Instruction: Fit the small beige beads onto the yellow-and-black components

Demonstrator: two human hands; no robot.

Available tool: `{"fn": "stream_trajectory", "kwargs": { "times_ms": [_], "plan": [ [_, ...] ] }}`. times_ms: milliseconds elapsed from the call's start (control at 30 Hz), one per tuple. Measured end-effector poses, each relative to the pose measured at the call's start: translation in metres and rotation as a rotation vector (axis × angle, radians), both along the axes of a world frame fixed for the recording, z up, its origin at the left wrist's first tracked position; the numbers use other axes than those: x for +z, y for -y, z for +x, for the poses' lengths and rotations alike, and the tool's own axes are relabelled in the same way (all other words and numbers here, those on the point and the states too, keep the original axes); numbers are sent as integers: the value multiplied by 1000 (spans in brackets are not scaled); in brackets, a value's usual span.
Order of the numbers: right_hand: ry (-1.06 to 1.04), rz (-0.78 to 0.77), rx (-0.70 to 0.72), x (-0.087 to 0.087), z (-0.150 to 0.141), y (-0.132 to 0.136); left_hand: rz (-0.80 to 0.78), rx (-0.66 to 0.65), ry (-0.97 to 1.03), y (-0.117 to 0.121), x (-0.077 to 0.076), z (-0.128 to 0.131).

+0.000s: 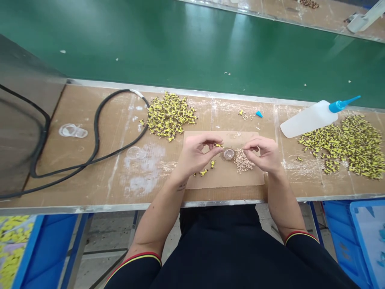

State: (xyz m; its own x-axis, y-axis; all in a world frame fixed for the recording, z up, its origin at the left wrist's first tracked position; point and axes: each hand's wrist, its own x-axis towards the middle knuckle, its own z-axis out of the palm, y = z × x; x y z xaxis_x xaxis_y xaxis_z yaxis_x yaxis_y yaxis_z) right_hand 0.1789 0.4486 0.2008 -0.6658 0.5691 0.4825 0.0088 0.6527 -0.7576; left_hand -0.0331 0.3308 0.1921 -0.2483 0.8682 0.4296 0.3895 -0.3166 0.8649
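My left hand [202, 151] pinches a small yellow-and-dark figure [219, 145] between thumb and fingertips. My right hand [262, 152] is closed in a pinch across from it; whatever it may hold is too small to make out. Between the hands sits a small clear round dish [228, 154] on a brown cardboard sheet [224, 178]. Beside the dish, below my right fingertips, lies a heap of tiny pale pieces [243, 162]. A few loose yellow figures [203, 172] rest on the sheet below my left hand.
Piles of yellow figures lie left [170, 116] and right [357, 148]. A white squeeze bottle [311, 119] with a blue nozzle leans on the right pile. A blue cap [259, 114] lies behind the sheet. A black cable [96, 128] loops at left. Behind runs a green surface [192, 48].
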Motion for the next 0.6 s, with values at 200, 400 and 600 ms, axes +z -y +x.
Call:
{"fn": "stream_trajectory", "kwargs": {
  "times_ms": [200,400,600],
  "plan": [
    [-95,-44,-8,0,-7,10,-59,-56,256,-2,-10,22],
    [-87,-38,6,3,-10,15,-17,-38,237,0,-8,28],
    [-91,-36,35,3,-12,17,63,-52,156,0,-7,32]
  ]
}}
